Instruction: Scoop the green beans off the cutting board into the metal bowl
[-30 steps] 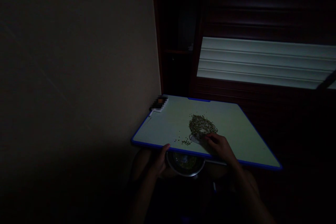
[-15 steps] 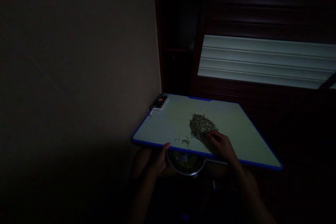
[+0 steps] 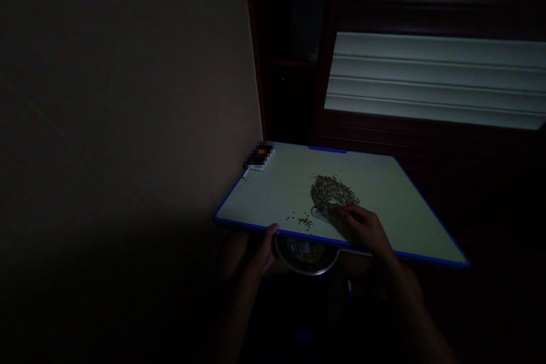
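The board (image 3: 384,193) lies across the person's legs (image 3: 234,249), which seem to serve as its support. The left hand (image 3: 265,255) grasps it by the near edge, with the thumb above and the other fingers hidden below. Probably this grip is for steadiness, because the edge reaches out over the bowl (image 3: 313,272) and would otherwise tip easily.

The seeds (image 3: 330,189) lie in one loose heap around the middle of the board. A smaller scatter (image 3: 305,221) lies apart from them, nearer to the edge and to the left hand. The right hand (image 3: 369,230) has its fingertips brought together at the end of a thin grey piece (image 3: 327,213), and it appears to pinch it. Of what kind this piece is, the dim light does not let one tell. It is at the near border of the heap, low to the board, which would suit separating small portions.

The bowl sits under the near edge, between the legs, with some contents visible inside. This place is convenient for catching what passes over the edge. A device (image 3: 261,154) occupies the far left corner, perhaps to be out of the way of the hands.
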The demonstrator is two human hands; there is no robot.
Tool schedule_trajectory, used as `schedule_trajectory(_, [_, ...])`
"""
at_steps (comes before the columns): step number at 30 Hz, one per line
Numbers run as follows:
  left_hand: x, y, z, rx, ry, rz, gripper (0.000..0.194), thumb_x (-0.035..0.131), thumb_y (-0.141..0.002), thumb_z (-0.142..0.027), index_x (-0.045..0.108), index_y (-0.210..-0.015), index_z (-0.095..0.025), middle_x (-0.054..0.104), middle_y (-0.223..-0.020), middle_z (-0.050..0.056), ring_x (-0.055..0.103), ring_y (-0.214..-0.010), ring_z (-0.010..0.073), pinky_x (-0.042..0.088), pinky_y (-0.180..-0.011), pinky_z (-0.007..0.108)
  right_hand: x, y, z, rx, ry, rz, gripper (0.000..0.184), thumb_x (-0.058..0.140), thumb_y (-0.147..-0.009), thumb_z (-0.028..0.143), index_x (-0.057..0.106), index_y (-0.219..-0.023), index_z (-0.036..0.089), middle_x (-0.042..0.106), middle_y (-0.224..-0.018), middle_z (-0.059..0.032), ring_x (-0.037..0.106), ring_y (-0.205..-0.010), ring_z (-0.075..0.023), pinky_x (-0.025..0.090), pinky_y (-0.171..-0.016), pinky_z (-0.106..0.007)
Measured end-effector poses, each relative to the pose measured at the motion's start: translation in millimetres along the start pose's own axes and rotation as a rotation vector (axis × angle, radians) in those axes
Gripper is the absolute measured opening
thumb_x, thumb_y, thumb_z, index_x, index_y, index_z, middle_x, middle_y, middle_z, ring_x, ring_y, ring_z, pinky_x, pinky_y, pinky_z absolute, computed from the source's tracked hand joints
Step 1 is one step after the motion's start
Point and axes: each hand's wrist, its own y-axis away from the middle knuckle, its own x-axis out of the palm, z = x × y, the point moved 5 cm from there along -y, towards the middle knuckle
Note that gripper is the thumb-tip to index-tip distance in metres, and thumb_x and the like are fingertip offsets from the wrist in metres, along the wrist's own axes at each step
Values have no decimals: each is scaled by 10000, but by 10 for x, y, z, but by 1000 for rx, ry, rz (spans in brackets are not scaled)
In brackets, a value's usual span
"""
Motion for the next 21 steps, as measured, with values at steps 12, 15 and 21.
schedule_trajectory(12, [-148,-25,45,-40,-29,-136,545,661,-766,-225,532,-1294,-179,688,-1158,94,563,-1188,232,391,-1047,370,-12,65,24,31,-14,56,214,531,-832,347,645,-766,179,654,-731,-6,597,-698,-178,433,-639,-252])
schedule_trajectory(15, [-143,10,26,-35,-39,-182,555,675,-750,-221,533,-1286,-195,686,-1164,80,564,-1186,243,390,-1048,377,-33,63,-3,56,7,33,246,528,-846,384,646,-779,179,658,-748,-14,596,-705,-185,433,-631,-257])
schedule_trajectory(21, [-149,117,-56,14,-82,-337,563,715,-700,-197,559,-1239,-244,700,-1130,47,566,-1177,294,407,-1029,430,29,76,58,-17,45,152,222,528,-848,361,650,-772,191,670,-742,-16,608,-707,-194,452,-640,-266])
